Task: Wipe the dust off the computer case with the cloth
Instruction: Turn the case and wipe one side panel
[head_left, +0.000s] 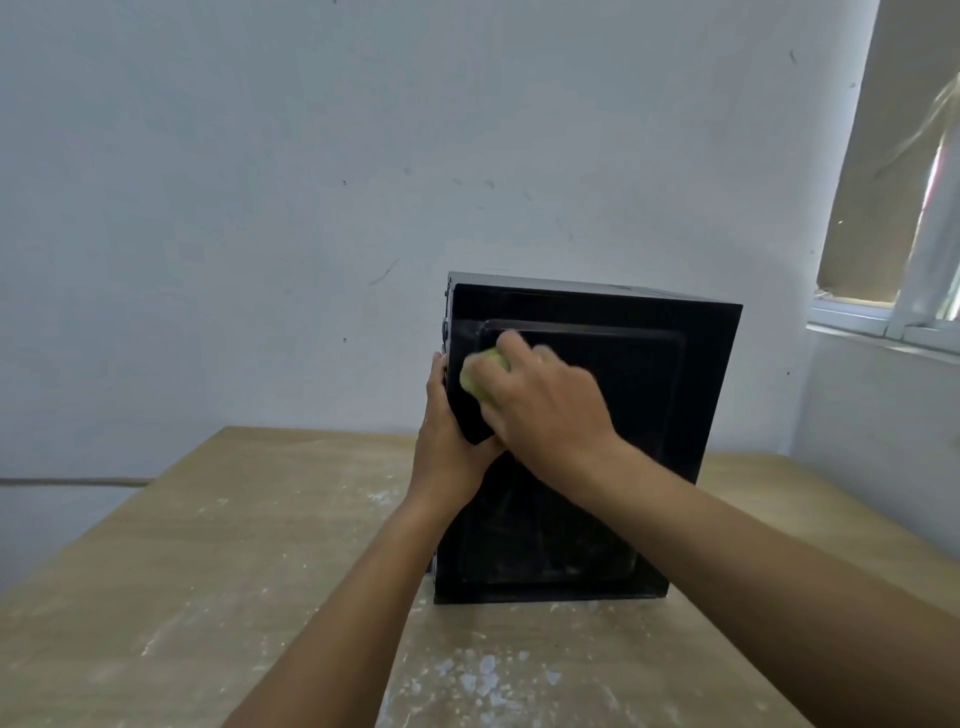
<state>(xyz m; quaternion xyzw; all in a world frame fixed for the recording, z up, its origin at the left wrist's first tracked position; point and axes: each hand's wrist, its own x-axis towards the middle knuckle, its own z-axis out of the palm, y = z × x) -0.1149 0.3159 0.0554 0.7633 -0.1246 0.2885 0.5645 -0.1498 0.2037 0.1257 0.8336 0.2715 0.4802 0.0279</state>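
Cloth (480, 378) bunched under curled right hand (550, 410) fingers, pressed on computer case (654, 415); left hand (447, 447) fingers clamp case edge.

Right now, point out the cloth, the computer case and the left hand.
cloth (478, 379), head view, visible green wad.
computer case (665, 395), head view, bare side panel.
left hand (447, 447), head view, back of hand.

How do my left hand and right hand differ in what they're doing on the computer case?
The left hand grips the computer case by its left edge; the right hand holds a yellow-green cloth against the side panel. The left hand carries no cloth and sits at the edge; the right hand lies on the flat face. Both work at the case's upper left.
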